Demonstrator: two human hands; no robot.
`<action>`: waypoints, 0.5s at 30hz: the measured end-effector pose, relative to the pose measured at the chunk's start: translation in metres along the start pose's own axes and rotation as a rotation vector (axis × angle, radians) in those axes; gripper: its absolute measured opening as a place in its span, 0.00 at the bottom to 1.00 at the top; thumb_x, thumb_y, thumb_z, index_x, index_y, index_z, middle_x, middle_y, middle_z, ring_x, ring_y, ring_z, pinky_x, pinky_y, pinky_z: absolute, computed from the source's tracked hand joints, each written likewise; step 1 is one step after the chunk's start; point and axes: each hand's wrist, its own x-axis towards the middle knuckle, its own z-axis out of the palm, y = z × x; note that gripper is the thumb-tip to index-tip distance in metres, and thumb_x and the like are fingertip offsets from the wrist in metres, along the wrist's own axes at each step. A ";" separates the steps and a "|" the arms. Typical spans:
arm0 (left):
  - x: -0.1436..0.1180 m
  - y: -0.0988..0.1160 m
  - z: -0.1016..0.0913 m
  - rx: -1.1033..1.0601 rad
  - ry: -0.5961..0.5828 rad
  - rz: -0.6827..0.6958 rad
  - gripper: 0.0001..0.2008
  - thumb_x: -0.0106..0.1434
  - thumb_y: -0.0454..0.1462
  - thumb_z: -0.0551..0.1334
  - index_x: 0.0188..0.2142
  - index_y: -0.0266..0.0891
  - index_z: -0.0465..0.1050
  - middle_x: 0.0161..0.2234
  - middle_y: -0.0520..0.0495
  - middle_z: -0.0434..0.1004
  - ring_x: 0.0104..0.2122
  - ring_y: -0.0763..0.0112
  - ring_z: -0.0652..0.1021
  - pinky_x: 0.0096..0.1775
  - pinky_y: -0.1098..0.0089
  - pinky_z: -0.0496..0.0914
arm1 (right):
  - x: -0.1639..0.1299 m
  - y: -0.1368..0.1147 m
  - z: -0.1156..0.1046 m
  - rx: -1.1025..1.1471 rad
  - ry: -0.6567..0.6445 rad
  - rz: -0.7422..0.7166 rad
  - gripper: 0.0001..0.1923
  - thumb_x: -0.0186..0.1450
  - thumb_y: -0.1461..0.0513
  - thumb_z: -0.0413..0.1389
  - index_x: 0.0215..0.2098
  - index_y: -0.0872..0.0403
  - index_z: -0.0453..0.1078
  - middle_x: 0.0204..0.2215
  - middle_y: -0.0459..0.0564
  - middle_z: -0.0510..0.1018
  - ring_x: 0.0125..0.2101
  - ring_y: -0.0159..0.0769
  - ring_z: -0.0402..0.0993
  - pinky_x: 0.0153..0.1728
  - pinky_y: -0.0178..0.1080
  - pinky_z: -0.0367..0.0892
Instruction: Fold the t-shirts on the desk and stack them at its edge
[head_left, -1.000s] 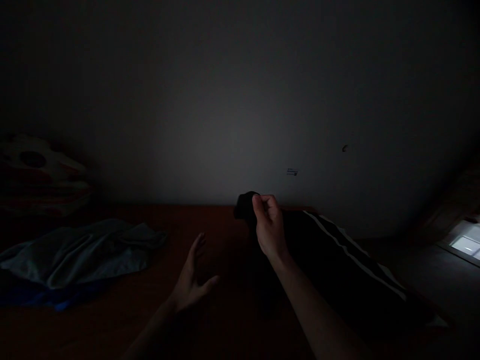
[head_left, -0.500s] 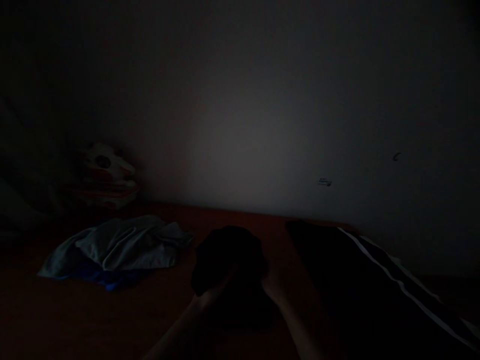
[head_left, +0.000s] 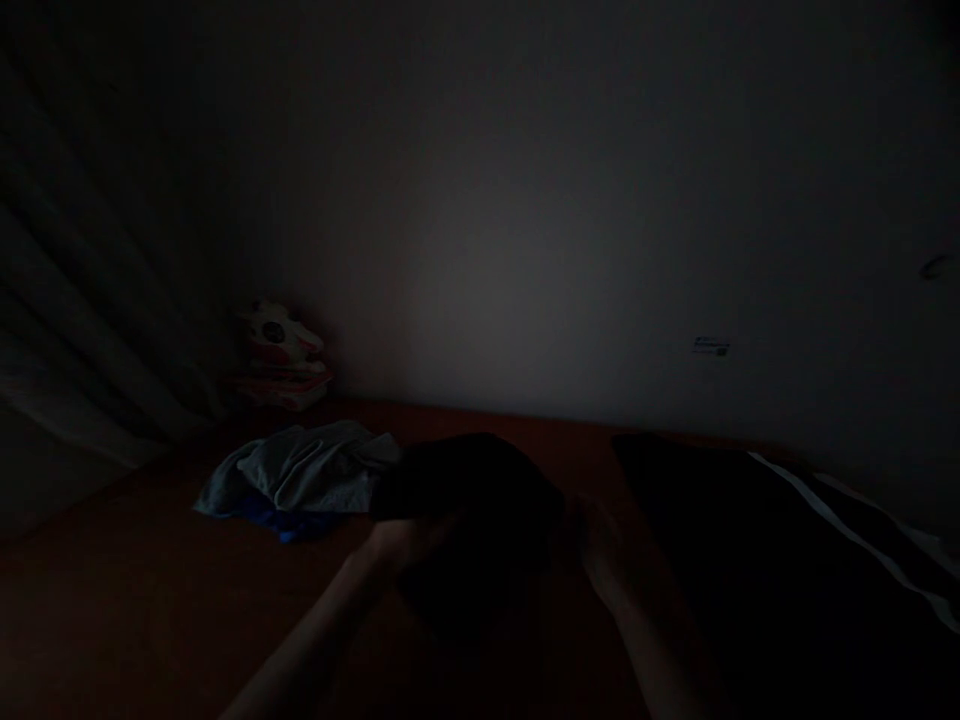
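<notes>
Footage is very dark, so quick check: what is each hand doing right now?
Left hand: on the black garment; grip cannot be told.
Right hand: beside that garment; cannot be told.

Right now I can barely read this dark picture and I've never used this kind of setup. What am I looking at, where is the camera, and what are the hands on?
There is no machine here: a person wears one camera on the head, looking forward and down at their own bare hands. The left hand and right hand both meet a dark garment bunched between them on a reddish-brown surface; how firmly they grip it is lost in the dark. To the left lies a crumpled pale cloth over something blue. To the right lies a black garment with white stripes. A white-and-red object sits by the wall, near a curtain.
</notes>
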 end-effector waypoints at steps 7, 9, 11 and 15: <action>0.075 0.022 -0.152 0.511 0.225 -0.044 0.27 0.58 0.62 0.60 0.29 0.42 0.80 0.29 0.44 0.81 0.41 0.50 0.80 0.52 0.52 0.68 | -0.002 -0.002 0.004 0.097 -0.068 0.055 0.28 0.61 0.37 0.51 0.33 0.50 0.74 0.28 0.52 0.79 0.31 0.43 0.77 0.35 0.45 0.72; 0.086 0.014 -0.177 0.635 0.214 -0.120 0.28 0.62 0.60 0.57 0.25 0.40 0.79 0.26 0.44 0.80 0.42 0.51 0.79 0.53 0.50 0.66 | -0.002 -0.003 0.004 0.117 -0.074 0.081 0.28 0.59 0.37 0.53 0.33 0.51 0.74 0.29 0.52 0.79 0.31 0.42 0.77 0.35 0.44 0.71; 0.089 -0.003 -0.182 0.752 0.180 -0.160 0.27 0.66 0.56 0.56 0.26 0.38 0.80 0.33 0.40 0.82 0.48 0.48 0.76 0.55 0.46 0.64 | -0.003 -0.004 0.003 0.114 -0.075 0.103 0.28 0.58 0.37 0.55 0.34 0.51 0.75 0.29 0.51 0.80 0.31 0.42 0.76 0.36 0.44 0.70; 0.066 -0.055 -0.139 0.825 0.046 -0.281 0.26 0.66 0.53 0.58 0.56 0.41 0.75 0.62 0.33 0.69 0.61 0.39 0.67 0.57 0.38 0.60 | -0.007 -0.011 0.003 0.047 -0.084 0.092 0.29 0.58 0.36 0.56 0.34 0.52 0.76 0.28 0.50 0.79 0.31 0.41 0.75 0.36 0.43 0.68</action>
